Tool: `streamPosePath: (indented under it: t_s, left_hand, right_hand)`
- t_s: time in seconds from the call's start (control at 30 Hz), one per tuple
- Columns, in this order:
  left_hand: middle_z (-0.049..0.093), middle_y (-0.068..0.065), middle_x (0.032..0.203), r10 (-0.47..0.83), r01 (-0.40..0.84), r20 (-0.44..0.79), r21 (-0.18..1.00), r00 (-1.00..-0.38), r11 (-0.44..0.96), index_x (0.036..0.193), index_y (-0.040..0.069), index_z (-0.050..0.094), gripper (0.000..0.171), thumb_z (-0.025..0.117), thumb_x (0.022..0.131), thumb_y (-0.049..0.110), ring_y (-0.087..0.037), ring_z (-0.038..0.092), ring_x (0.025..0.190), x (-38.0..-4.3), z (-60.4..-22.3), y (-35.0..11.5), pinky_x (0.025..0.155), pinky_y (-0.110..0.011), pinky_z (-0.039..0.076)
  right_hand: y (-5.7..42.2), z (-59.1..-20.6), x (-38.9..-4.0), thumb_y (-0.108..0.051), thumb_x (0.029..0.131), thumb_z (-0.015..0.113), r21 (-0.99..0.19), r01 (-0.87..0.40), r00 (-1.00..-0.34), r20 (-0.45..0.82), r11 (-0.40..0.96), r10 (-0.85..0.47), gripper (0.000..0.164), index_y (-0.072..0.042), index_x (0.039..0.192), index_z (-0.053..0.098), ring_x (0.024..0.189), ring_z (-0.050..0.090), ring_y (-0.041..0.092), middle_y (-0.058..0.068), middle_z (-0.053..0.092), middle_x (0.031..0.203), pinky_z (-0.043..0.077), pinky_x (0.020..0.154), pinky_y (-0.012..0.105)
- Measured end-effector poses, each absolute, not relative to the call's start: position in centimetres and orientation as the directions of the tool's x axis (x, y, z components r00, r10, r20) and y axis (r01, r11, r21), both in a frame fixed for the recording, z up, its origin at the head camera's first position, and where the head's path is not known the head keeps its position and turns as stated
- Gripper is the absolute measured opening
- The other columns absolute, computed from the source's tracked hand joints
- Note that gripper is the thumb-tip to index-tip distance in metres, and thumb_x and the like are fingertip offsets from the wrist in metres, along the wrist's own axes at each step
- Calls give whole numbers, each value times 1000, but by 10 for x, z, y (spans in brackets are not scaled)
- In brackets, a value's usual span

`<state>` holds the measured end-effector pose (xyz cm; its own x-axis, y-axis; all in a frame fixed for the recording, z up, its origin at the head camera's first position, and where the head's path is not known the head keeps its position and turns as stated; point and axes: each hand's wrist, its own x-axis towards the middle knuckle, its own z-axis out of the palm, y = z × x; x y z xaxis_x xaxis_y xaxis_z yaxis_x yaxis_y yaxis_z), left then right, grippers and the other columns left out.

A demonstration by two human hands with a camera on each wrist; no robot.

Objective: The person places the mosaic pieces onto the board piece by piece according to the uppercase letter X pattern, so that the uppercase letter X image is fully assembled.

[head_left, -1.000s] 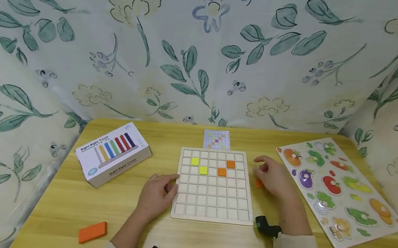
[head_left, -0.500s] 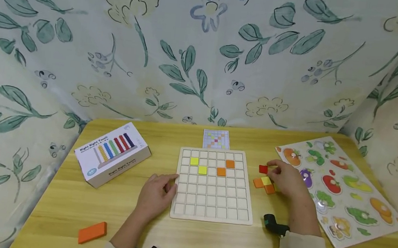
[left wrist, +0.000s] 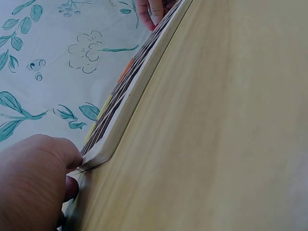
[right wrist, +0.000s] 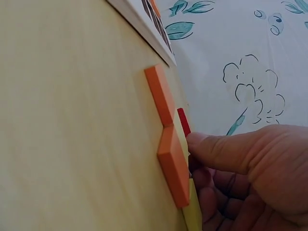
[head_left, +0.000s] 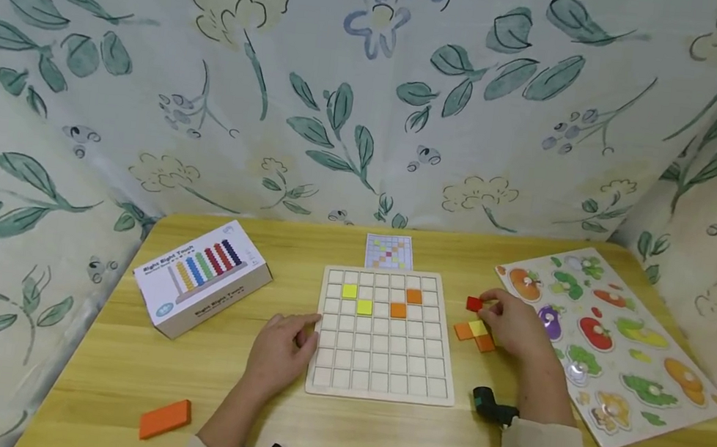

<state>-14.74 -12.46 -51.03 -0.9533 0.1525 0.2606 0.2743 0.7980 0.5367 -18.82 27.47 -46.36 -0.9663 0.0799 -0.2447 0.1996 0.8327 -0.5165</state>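
Observation:
A pale wooden grid board (head_left: 382, 363) lies mid-table, with two yellow tiles (head_left: 349, 291) and two orange tiles (head_left: 413, 296) in its squares. My left hand (head_left: 277, 354) rests its fingertips against the board's left edge; the left wrist view has them at a corner of the rim. To the right of the board, my right hand (head_left: 512, 328) pinches a red tile (head_left: 474, 304) at its side, thumb and index finger close together. Just below lie loose orange tiles (right wrist: 173, 166) and a yellow tile (head_left: 476, 328). The right palm hides part of the table there.
A small patterned card (head_left: 388, 251) lies behind the board. To the left stands a white box (head_left: 203, 276) with a bead-counter picture; an orange block (head_left: 166, 419) lies at the front left. A vegetable puzzle board (head_left: 611, 341) fills the right side.
My right hand first moved right, away from the board's edge, uncovering the red, orange and yellow tiles; since then it stays by the red tile. My left hand has not moved.

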Motion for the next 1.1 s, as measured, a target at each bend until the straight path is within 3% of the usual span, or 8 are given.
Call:
streamPosePath:
  t_s: [0.27,0.47,0.83,1.1]
  left_hand:
    - [53,16,68,171,309,295,524,-940,793,120,17,76,30,72,91,25,-6,39,68,-149,-512,-126,62,-21,31]
    - [52,17,67,165,292,277,525,-947,799,120,18,76,30,73,91,25,-6,39,69,-147,-513,-126,62,-20,31]
    - [54,16,69,166,306,294,532,-941,789,120,18,76,29,71,92,24,-7,41,69,-150,-512,-125,63,-21,32]
    - [53,16,69,159,295,286,535,-945,791,120,18,76,29,72,92,24,-7,40,69,-149,-511,-125,62,-21,32]
  right_hand:
    - [265,-450,-185,-24,103,59,-541,181,-973,-218,821,71,38,-8,137,55,82,56,23,14,63,106,46,71,32]
    - [247,-436,-180,-26,103,60,-606,103,-983,-185,789,-14,36,-10,135,55,84,57,22,13,63,109,48,72,31]
    - [200,-432,-182,-23,101,64,-620,60,-966,-233,783,-111,28,-17,128,59,85,55,21,7,62,100,46,74,31]
    - [168,-444,-179,-19,98,67,-623,-85,-951,-182,778,-250,22,-15,119,63,76,54,18,2,60,87,44,70,32]
